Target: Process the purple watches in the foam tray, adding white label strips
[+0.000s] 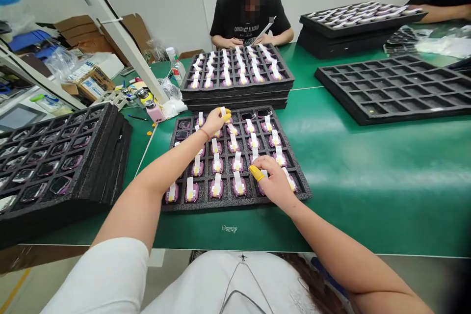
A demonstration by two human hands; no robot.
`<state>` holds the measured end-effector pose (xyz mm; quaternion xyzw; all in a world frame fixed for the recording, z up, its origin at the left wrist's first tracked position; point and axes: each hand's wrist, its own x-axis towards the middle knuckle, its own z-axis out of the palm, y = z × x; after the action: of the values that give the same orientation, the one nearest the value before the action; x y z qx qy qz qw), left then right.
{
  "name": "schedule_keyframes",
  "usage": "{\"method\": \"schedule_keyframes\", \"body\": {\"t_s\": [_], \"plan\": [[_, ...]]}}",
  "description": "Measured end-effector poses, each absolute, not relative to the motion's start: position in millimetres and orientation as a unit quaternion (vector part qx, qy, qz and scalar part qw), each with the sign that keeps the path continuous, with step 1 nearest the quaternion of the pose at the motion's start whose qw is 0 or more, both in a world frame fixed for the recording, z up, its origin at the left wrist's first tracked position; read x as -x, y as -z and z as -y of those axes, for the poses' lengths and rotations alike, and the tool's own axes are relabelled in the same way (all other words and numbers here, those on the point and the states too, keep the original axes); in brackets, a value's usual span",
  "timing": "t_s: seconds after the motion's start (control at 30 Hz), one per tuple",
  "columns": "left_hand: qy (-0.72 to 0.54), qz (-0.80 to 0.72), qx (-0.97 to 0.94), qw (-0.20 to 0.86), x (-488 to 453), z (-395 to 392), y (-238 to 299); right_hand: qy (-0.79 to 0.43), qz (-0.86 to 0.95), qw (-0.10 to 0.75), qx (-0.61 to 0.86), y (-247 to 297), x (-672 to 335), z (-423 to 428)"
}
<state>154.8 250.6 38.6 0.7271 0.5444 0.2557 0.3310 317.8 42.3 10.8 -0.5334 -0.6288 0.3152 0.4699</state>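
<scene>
A black foam tray (206,204) lies before me, its compartments mostly filled with small purple watch cases (239,186) that carry white strips with yellow ends. My left hand (215,123) reaches to the back row, yellow cots on its fingertips. Its fingers are closed at a purple case with a white strip, partly hidden by them. Over the front right of the tray, my right hand (274,181) has curled fingers and a yellow cot on the thumb. Whatever lies between those fingers is hidden. In the back corners, a few dark-screened watch faces (182,135) show without strips.
Behind the tray stands a stack of filled foam trays (235,93). More dark-screened pieces fill stacked trays (88,191) at left. A tray with bare compartments (368,100) lies right. A pink bottle (153,110) stands near a metal post (125,34). A person (253,10) sits opposite.
</scene>
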Motion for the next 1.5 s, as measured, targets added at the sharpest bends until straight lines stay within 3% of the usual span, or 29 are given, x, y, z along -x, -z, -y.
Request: {"method": "schedule_keyframes", "body": {"t_s": [0.13, 0.37, 0.57, 0.7, 0.93, 1.1, 1.27, 1.4, 1.5], "plan": [[-0.215, -0.56, -0.757, 0.259, -171.4, -298.0, -27.7, -0.307, 0.635, 0.471, 0.53, -11.3, -317.5, -42.4], [-0.155, -0.539, -0.819, 0.123, -195.8, -299.6, -22.5, -0.3, 0.649, 0.465, 0.522, -18.1, -317.4, -38.7], [-0.034, -0.514, -0.847, 0.134, -229.1, -306.8, -24.1, -0.318, 0.649, 0.46, 0.515, -18.3, -316.8, -36.6], [-0.028, -0.525, -0.84, 0.132, -227.3, -303.8, -40.0, -0.343, 0.63, 0.465, 0.519, -18.8, -318.2, -39.1], [-0.156, -0.501, -0.848, 0.072, -172.1, -194.1, -55.1, -0.478, 0.512, 0.467, 0.54, -13.2, -322.0, -49.6], [-0.14, -0.435, -0.884, 0.095, -133.3, -82.2, -28.3, -0.611, 0.449, 0.423, 0.496, -9.8, -305.8, -44.7], [-0.139, -0.39, -0.896, 0.163, -107.5, -34.2, -15.5, -0.673, 0.436, 0.362, 0.475, -7.4, -296.4, -38.2], [-0.205, -0.389, -0.872, 0.216, -89.3, -30.6, -4.0, -0.612, 0.53, 0.334, 0.483, 2.7, -294.8, -39.9], [-0.227, -0.375, -0.87, 0.226, -85.3, -32.1, 12.0, -0.451, 0.695, 0.305, 0.469, 10.2, -288.5, -38.2]]}}
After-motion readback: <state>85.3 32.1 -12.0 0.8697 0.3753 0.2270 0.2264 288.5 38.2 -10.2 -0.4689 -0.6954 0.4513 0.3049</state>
